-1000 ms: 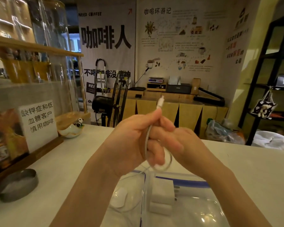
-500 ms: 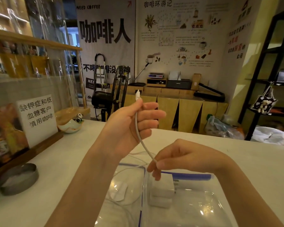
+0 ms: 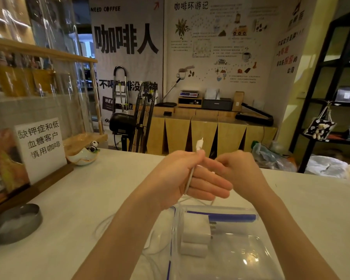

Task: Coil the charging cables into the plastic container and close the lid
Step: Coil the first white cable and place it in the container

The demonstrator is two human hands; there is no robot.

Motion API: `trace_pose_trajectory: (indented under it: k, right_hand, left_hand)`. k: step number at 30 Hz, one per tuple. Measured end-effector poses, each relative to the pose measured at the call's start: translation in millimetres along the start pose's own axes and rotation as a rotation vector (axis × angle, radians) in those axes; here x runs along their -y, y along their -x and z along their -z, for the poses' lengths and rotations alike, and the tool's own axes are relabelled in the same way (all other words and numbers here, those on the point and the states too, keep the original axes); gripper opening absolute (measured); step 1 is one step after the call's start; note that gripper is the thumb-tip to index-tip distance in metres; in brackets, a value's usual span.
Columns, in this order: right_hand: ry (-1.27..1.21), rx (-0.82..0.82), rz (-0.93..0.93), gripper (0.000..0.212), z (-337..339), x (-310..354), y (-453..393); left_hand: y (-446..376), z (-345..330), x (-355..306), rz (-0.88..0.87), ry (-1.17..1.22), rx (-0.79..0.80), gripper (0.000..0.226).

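Note:
My left hand (image 3: 182, 176) holds a white charging cable (image 3: 189, 179) above the counter, its plug end sticking up past my thumb. The cable runs down across my palm and trails to the tabletop on the left. My right hand (image 3: 238, 168) is just behind the left fingers, pinching the same cable. Below my hands sits a clear plastic container (image 3: 251, 257) with blue trim. White charger blocks (image 3: 195, 235) lie inside it. Whether a lid is on it I cannot tell.
A round metal tin (image 3: 14, 223) sits at the left front of the white counter (image 3: 109, 188). A sign in a wooden stand (image 3: 40, 146) and a small panda bowl (image 3: 83, 154) stand at the left. Plastic bags (image 3: 271, 158) lie beyond the far edge.
My right hand has risen from just above the container up to the left hand's fingers, bringing the cable with it. The left hand has lowered a little.

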State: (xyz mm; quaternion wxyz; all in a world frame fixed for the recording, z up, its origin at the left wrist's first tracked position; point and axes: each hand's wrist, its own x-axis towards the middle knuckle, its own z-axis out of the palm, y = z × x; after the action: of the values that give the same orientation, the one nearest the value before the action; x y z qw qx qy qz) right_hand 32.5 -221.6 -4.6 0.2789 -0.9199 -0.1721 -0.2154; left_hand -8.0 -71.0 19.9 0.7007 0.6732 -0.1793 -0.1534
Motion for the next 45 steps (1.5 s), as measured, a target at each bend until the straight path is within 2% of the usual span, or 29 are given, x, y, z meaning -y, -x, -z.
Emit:
trace_pose_trajectory:
  k: [4,7,9,13,18,23,28,30,32,35,38,42,45]
  right_hand:
    - [-0.153,-0.16,0.014,0.032,7,0,0]
    - [-0.177,-0.195,0.074,0.029,11,11,3]
    - [-0.199,-0.201,0.11,0.024,11,18,6]
    - [-0.171,-0.105,0.149,0.018,2,33,12]
    - [-0.011,-0.049,0.253,0.029,-14,44,16]
    - [0.077,-0.019,0.298,0.035,-15,49,20]
    - [0.248,-0.093,0.464,0.012,-27,52,27]
    - [0.215,-0.02,0.461,0.017,-33,54,26]
    - [0.075,0.112,0.358,0.025,-29,55,25]
    - [-0.072,0.243,0.251,0.026,-21,47,18]
    - [-0.077,0.325,0.141,0.024,-12,36,13]
    - [-0.079,0.303,0.017,0.026,-8,20,5]
    - [0.022,0.22,0.048,0.019,-7,15,3]
  left_hand:
    - [-11,-10,11,0.009,-0.18,-0.117,0.041]
    - [-23,-11,24,-0.037,-0.159,-0.215,0.041]
    - [-29,-8,28,-0.07,-0.004,-0.234,0.039]
    - [-33,3,28,-0.082,0.406,-0.185,0.04]
    - [-28,23,18,-0.097,0.774,-0.051,0.046]
    - [-25,32,14,-0.148,0.825,-0.041,0.048]
    - [-24,45,12,-0.17,0.893,-0.06,0.052]
    - [-23,52,11,-0.164,0.923,-0.051,0.051]
    - [-19,56,7,-0.18,0.951,-0.021,0.05]
    - [-8,56,-3,-0.201,0.889,0.013,0.046]
    - [2,56,-14,-0.18,0.606,0.039,0.046]
    - [13,55,-18,-0.158,0.259,0.206,0.045]
    - [13,42,-17,-0.08,0.051,0.312,0.046]
